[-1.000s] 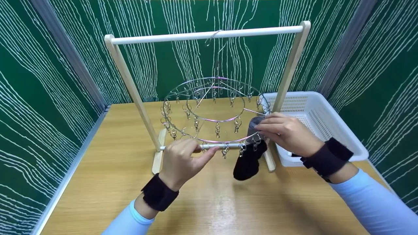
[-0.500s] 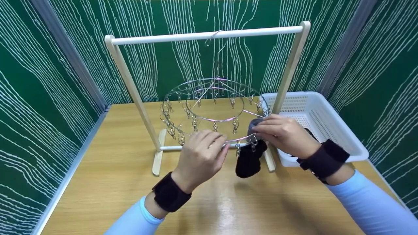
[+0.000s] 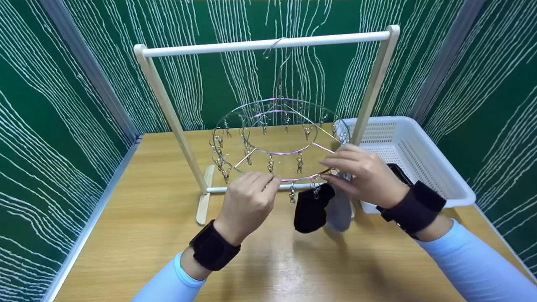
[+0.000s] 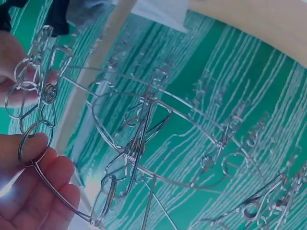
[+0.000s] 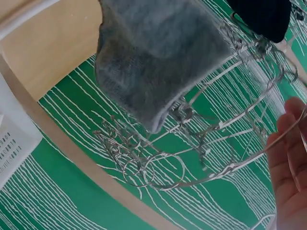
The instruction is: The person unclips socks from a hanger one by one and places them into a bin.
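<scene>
Landmark: wire ring hanger, hung by its hook from the top bar of a wooden rack on the counter.

Left hand: at the ring's near rim, fingers curled, pinching the outer wire by a clip; the left wrist view shows the wire running under the fingertips. The ring tilts down toward this hand.

Black sock: hangs from a clip on the near rim, just right of the left hand.

Grey sock: hangs beside the black one, further right along the rim; its top edge sits at the right hand's fingertips.

Right hand: at the ring's near-right rim, fingers bent over the grey sock's top. Whether it pinches sock, clip or both, I cannot tell. The two hands are apart, with the black sock between them.

Judgement: keep the left hand steady on the rim so the ring neither swings nor turns; seat the cuff deep in the clip before letting go.

Basket: white, perforated, right of the rack. One dark item lies in it, mostly hidden behind the right hand.
</scene>
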{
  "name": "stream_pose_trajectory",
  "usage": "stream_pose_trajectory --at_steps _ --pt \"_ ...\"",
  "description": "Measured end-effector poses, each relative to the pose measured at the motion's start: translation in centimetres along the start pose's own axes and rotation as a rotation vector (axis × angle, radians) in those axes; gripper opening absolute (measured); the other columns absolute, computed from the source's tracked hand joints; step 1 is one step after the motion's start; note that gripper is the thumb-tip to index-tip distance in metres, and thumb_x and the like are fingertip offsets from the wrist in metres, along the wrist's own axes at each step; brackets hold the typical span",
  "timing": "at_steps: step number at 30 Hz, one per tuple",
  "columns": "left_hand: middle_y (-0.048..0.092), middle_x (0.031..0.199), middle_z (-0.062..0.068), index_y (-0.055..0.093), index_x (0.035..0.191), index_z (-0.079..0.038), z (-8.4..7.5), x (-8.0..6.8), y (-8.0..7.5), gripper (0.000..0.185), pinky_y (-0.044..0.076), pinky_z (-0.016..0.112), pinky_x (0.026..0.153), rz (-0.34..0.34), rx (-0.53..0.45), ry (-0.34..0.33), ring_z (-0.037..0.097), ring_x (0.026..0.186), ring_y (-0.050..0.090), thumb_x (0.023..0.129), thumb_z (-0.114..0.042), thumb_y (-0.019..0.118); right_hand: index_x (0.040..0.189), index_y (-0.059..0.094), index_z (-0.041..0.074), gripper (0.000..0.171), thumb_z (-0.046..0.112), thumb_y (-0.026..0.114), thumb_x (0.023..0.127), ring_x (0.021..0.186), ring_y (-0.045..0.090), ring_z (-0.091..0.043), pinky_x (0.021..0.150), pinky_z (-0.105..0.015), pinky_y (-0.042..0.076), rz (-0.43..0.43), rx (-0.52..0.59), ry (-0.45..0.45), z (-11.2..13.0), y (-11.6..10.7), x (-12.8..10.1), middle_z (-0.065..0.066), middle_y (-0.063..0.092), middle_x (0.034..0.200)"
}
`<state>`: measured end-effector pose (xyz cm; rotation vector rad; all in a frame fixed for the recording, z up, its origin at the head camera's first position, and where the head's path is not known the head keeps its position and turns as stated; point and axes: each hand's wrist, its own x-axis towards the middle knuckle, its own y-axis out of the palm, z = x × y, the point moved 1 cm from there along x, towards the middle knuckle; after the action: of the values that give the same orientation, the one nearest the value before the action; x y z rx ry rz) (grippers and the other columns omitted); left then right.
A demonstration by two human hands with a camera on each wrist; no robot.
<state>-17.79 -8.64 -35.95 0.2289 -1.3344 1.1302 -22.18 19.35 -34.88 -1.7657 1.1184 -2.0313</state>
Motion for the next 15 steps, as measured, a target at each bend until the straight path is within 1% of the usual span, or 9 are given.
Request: stream_pose_trajectory --at_steps 2,3,5,8,11,15 --pt "0.077 0.081 0.004 0.080 0.087 -0.002 0.3 -0.1 -0.1 0.007 0.065 0.030 0.071 -0.006 -0.014 -0.009 0.019 0.072 0.075 0.088 0.005 0.082 0.122 0.077 -0.003 0.037 0.010 0.088 0.089 0.099 0.072 -0.031 0.098 -0.019 0.056 -0.018 0.029 0.043 -0.3 -0.3 -0.1 -0.016 0.081 0.110" --pt "0.077 0.081 0.005 0.080 0.087 -0.001 0.5 -0.2 -0.1 0.006 0.066 0.031 0.072 -0.008 -0.021 -0.015 0.019 0.072 0.075 0.088 0.005 0.082 0.125 0.076 -0.004 0.040 0.016 0.087 0.092 0.102 0.071 -0.032 0.103 -0.016 0.053 -0.026 0.042 0.066 -0.4 -0.4 -0.2 -0.018 0.080 0.113" --pt "0.077 0.081 0.005 0.080 0.088 -0.001 0.9 -0.4 -0.2 0.006 0.067 0.031 0.075 -0.007 -0.035 -0.027 0.020 0.073 0.076 0.089 0.005 0.082 0.128 0.073 -0.006 0.047 0.027 0.084 0.096 0.106 0.070 -0.035 0.111 -0.012 0.046 -0.043 0.058 0.110 -0.9 -0.7 -0.4 -0.021 0.078 0.117" --pt "0.077 0.084 0.006 0.080 0.089 0.000 1.5 -0.6 -0.2 0.007 0.067 0.033 0.081 0.003 -0.058 -0.044 0.020 0.077 0.077 0.090 0.007 0.080 0.132 0.069 -0.008 0.058 0.036 0.083 0.097 0.110 0.069 -0.039 0.115 -0.011 0.042 -0.050 0.058 0.174 -1.6 -1.0 -0.7 -0.024 0.076 0.120" --pt "0.077 0.086 0.006 0.079 0.090 0.000 2.3 -1.0 -0.3 0.010 0.067 0.034 0.087 0.017 -0.075 -0.059 0.021 0.080 0.077 0.089 0.009 0.079 0.135 0.068 -0.008 0.061 0.030 0.089 0.091 0.114 0.070 -0.042 0.117 -0.011 0.039 -0.025 0.035 0.232 -2.2 -1.0 -1.0 -0.025 0.075 0.125" --pt "0.079 0.090 0.009 0.080 0.092 0.001 3.3 -1.6 -0.3 0.011 0.066 0.037 0.093 0.027 -0.092 -0.083 0.024 0.088 0.079 0.087 0.011 0.080 0.134 0.069 -0.006 0.062 0.019 0.092 0.083 0.120 0.070 -0.041 0.117 -0.011 0.039 0.031 0.014 0.287 -2.8 -0.9 -1.4 -0.023 0.075 0.130"
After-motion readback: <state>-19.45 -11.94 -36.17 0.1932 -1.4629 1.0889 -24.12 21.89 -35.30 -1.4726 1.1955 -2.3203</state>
